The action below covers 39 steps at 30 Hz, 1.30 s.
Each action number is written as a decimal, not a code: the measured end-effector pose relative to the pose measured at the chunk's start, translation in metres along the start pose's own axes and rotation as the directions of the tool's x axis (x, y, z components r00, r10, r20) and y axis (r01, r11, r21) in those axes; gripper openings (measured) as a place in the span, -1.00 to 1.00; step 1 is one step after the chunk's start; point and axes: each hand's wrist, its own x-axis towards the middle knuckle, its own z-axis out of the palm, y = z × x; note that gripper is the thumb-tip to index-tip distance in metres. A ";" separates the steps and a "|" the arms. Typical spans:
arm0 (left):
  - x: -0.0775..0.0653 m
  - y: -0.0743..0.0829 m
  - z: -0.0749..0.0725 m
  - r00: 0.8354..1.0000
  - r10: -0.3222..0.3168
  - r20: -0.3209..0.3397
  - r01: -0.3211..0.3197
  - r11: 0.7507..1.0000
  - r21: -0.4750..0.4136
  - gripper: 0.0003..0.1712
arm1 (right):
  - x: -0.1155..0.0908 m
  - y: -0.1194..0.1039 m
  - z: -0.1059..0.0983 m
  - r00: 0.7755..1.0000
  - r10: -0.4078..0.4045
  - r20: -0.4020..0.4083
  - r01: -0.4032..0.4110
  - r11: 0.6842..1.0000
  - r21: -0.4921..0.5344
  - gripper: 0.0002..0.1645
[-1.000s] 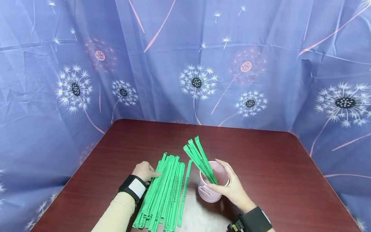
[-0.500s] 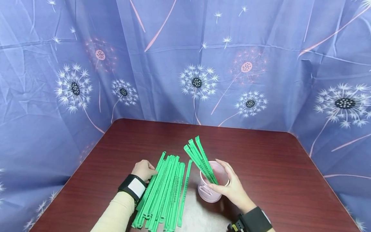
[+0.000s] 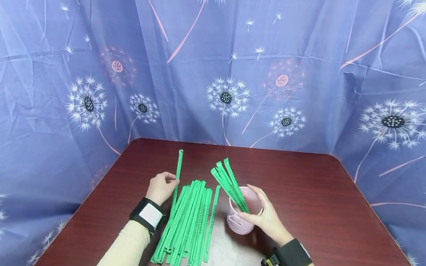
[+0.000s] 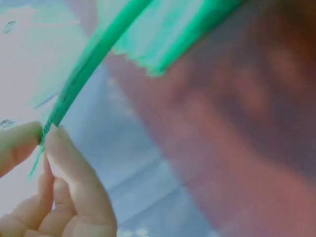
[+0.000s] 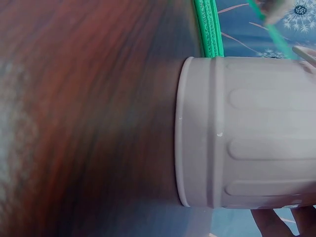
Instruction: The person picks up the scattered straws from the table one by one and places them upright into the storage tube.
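My left hand [image 3: 161, 187] pinches one green wrapped straw [image 3: 179, 162] between thumb and fingertips, above the left side of a pile of similar straws [image 3: 188, 225]. In the left wrist view that straw [image 4: 81, 74] slants up from the fingertips. My right hand [image 3: 271, 221] grips the rim and side of a pale pink ribbed cup [image 3: 237, 224], which stands upright on the table. Several straws [image 3: 229, 181] lean left inside the cup, their lower ends hidden. In the right wrist view the cup [image 5: 266, 133] fills the right side.
One loose straw [image 3: 212, 225] lies between the pile and the cup. The dark red-brown table [image 3: 309, 192] has its far edge against a blue dandelion-print curtain [image 3: 186, 92].
My left hand has drawn one straw up off the pile, moving slightly up and left with it. The right hand stays on the cup.
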 end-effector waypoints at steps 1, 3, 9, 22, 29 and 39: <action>-0.001 0.005 -0.004 1.000 0.012 -0.016 -0.013 0.998 -0.054 -0.71 | 0.000 0.001 0.000 1.000 -0.006 0.000 0.006 1.000 0.005 -0.02; -0.004 0.017 -0.011 0.999 0.023 -0.038 -0.029 0.985 -0.172 -0.70 | 0.000 0.001 0.000 1.000 -0.014 -0.001 0.014 1.000 0.013 -0.02; -0.013 0.048 -0.022 0.998 0.044 -0.043 -0.059 0.891 -0.450 -0.73 | 0.000 0.002 -0.001 1.000 -0.014 0.002 0.014 1.000 -0.007 -0.01; -0.034 0.075 -0.003 0.996 0.094 0.010 -0.068 0.790 -0.610 -0.77 | -0.001 0.003 0.000 1.000 -0.020 0.003 0.020 1.000 0.013 -0.01; -0.042 0.077 0.018 0.986 0.164 -0.015 -0.155 0.891 -0.426 -0.79 | 0.000 0.000 -0.001 1.000 0.006 0.010 -0.006 1.000 -0.005 0.00; -0.046 0.085 0.041 0.957 0.290 0.009 -0.283 0.939 -0.193 -0.80 | 0.000 -0.002 -0.003 0.999 0.023 0.033 -0.024 0.999 0.029 0.00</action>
